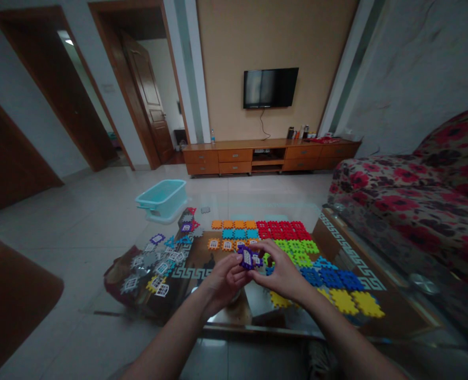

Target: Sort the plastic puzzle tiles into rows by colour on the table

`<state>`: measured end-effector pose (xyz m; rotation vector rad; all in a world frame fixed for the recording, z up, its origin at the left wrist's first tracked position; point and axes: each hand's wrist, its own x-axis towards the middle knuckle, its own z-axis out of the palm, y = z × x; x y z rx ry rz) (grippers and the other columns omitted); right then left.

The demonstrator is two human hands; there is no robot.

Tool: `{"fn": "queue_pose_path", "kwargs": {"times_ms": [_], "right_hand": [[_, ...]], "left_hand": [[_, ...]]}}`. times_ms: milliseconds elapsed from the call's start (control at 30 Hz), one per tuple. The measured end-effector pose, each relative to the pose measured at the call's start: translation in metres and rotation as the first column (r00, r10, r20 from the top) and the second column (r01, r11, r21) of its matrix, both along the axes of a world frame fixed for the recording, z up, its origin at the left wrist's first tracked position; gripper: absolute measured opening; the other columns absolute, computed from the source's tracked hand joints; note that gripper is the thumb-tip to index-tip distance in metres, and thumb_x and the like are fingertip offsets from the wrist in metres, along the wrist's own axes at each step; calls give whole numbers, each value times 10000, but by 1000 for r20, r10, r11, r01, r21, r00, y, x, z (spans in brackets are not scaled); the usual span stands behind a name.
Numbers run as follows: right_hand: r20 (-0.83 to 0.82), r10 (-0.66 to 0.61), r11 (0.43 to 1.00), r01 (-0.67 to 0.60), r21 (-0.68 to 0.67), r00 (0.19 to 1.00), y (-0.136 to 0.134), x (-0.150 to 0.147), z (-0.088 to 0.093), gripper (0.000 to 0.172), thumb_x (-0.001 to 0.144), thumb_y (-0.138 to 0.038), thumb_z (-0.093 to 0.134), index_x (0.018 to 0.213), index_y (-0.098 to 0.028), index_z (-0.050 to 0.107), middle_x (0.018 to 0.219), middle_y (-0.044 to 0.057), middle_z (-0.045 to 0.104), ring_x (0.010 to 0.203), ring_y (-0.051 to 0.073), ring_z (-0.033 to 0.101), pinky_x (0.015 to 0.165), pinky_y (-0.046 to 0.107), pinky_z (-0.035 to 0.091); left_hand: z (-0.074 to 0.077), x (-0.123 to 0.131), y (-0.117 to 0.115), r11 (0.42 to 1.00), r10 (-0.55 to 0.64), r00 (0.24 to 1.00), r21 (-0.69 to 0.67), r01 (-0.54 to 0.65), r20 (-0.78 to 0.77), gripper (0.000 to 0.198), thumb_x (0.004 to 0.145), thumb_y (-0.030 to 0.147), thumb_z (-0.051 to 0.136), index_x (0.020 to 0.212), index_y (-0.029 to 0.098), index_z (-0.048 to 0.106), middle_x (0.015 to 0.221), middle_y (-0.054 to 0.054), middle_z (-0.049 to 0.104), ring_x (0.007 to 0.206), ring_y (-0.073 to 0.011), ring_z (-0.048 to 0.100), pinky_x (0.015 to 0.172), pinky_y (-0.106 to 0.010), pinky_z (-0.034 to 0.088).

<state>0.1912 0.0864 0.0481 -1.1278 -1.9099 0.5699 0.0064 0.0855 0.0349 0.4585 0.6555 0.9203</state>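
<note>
Both hands meet above a glass table. My left hand and my right hand pinch purple waffle-block tiles with a white window insert, held just over the tabletop. Beyond them lie joined rows of tiles: orange, cyan, red, green, blue and yellow. A loose pile of grey, purple and window tiles lies left of my left hand.
A turquoise plastic tub stands at the table's far left corner. A floral sofa runs along the right side. A wooden TV cabinet and wall TV stand at the far wall. Doorways open at the left.
</note>
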Motion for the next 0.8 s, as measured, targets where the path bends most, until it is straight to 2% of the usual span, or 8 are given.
{"fn": "queue_pose_path", "kwargs": {"times_ms": [233, 433, 600, 700, 800], "right_hand": [[-18, -8, 1000, 8, -25, 1000, -1, -1, 2, 419, 705, -178, 685, 1113, -227, 609, 1114, 69, 613, 1020, 220, 590, 844, 371, 498], [-38, -7, 1000, 7, -17, 999, 0, -3, 3, 440, 707, -200, 687, 1137, -232, 597, 1138, 71, 611, 1023, 222, 587, 808, 361, 499], [-58, -16, 1000, 16, 4, 998, -1, -5, 4, 409, 678, -169, 664, 1079, -223, 604, 1060, 59, 621, 935, 205, 596, 735, 329, 501], [-38, -26, 998, 28, 47, 999, -1, -4, 5, 422, 668, -168, 662, 1082, -224, 598, 1038, 55, 623, 923, 209, 596, 762, 342, 505], [22, -62, 991, 59, 119, 998, 0, 1, 4, 443, 672, -175, 674, 1104, -227, 588, 1055, 57, 616, 958, 223, 594, 843, 378, 500]], "left_hand": [[8, -2, -1, 997, -32, 997, -64, 36, 63, 347, 820, 255, 686, 1111, 93, 589, 996, -136, 717, 837, -177, 696, 843, -287, 527], [10, -3, -2, 995, -58, 990, -72, 68, 132, 288, 826, 248, 669, 1064, 100, 607, 962, -119, 732, 831, -175, 695, 863, -289, 515], [12, -5, -3, 993, -87, 985, -65, 98, 151, 319, 837, 267, 654, 1089, 79, 604, 964, -132, 729, 884, -193, 696, 925, -314, 495], [13, -5, -2, 987, -130, 978, -69, 143, 163, 365, 836, 276, 650, 1123, 57, 601, 995, -149, 724, 932, -203, 693, 966, -323, 475], [9, -4, 0, 990, -117, 985, -65, 126, 125, 361, 816, 305, 671, 1111, 104, 616, 1004, -126, 722, 921, -202, 692, 949, -343, 482]]}}
